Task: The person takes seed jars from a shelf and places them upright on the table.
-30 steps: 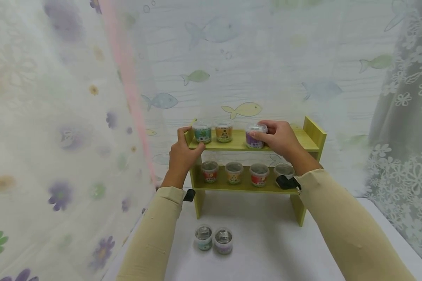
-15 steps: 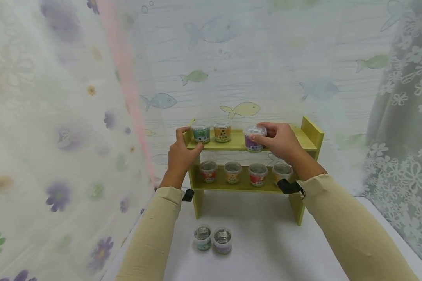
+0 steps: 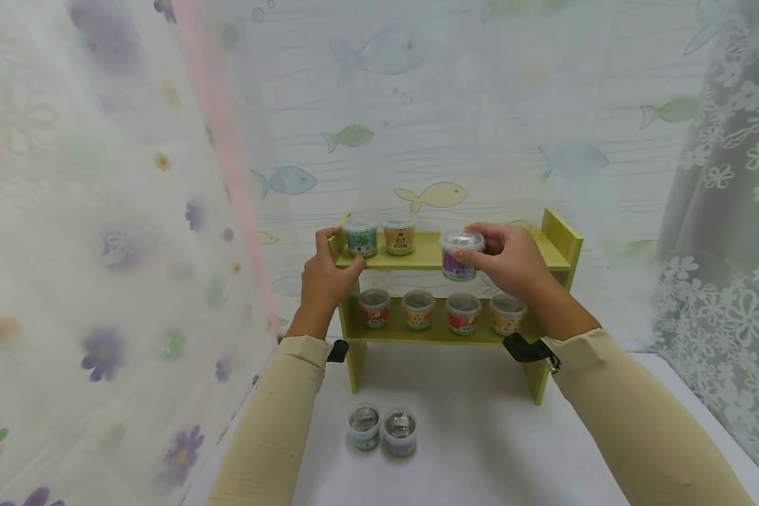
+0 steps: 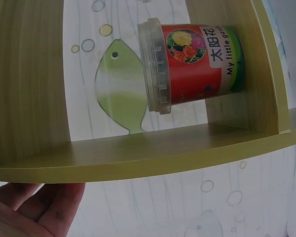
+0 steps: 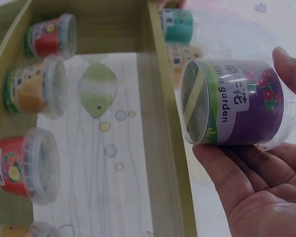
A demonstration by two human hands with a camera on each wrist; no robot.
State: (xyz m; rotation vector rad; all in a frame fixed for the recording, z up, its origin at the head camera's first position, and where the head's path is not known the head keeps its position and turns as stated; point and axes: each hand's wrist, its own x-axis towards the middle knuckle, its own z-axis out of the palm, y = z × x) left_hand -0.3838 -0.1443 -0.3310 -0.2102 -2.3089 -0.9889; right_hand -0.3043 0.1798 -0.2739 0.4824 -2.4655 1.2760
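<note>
My right hand pinches a clear-lidded plastic cup with a purple label, thumb on one side and fingers on the other. The cup is just in front of the upper board, tilted a little; its bottom shows in the right wrist view. My left hand grips the left end of the yellow-green wooden shelf rack, thumb at the front edge, fingers at the side panel. Close to that thumb, a teal-labelled cup stands on the upper board, with an orange-labelled cup to its right.
On the lower board stand several cups, one red-labelled at its left end and one orange-labelled at its right. Two more cups, one pale teal and one pale purple, stand on the white table before the rack. Printed curtains hang behind.
My right hand has drawn the purple-labelled cup forward and slightly down from the upper board, tilting its lid toward me. My left hand has stayed on the rack.
</note>
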